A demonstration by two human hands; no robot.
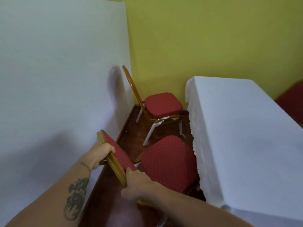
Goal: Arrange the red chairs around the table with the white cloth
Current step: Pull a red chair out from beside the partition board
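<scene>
Squeezing between a white wall [57, 71] and the table [246, 136], dark wood floor [139, 133], yellow wall behind.
I've got my left hand [101, 154] and right hand [139, 184] both wrapped tight on the near red chair [167, 161]'s backrest, seat just beside the white cloth.

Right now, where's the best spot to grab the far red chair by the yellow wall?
Grab the far red chair by the top of its gold-framed backrest, coming from behind it, the white wall side. The back stands tall and thin, easy for fingers to wrap. Both hands, left hand and right hand, hold the near chair's backrest likewise.
</scene>
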